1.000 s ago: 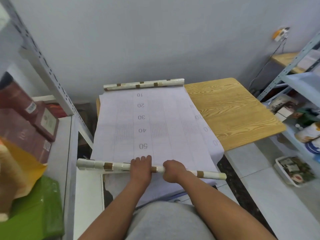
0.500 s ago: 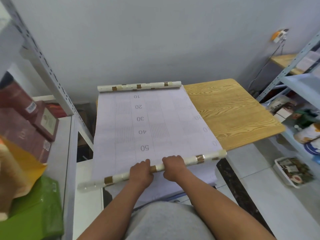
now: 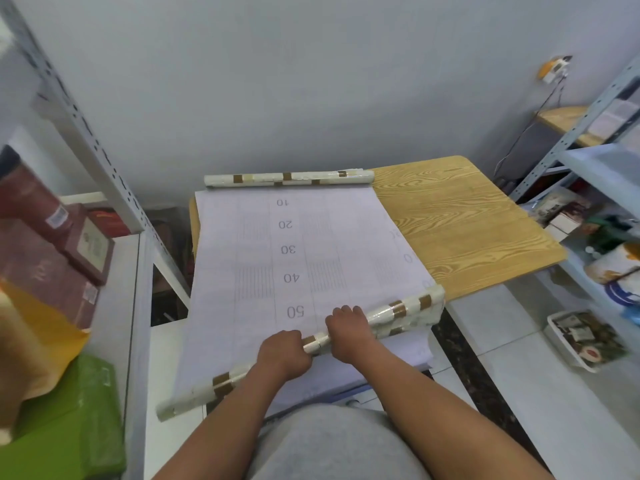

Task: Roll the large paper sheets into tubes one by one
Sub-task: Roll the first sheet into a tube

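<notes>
Left hand (image 3: 284,355) and right hand (image 3: 348,332) both clenching around partly rolled tube (image 3: 398,311) at near edge of desk (image 3: 460,223) — tube lying skewed, right end farther up. Large paper sheet (image 3: 291,251) lying flat ahead, finished roll (image 3: 289,177) resting at far edge. Paper looking light, thin, crease-prone — central grip likely letting ends telescope; wider spacing probably rolling truer.

A large pale paper sheet (image 3: 294,258) printed with numbers 10 to 50 lies flat. Its near end is a slanted cream-and-brown roll (image 3: 349,327). A second roll (image 3: 289,177) lies across its far edge
</notes>
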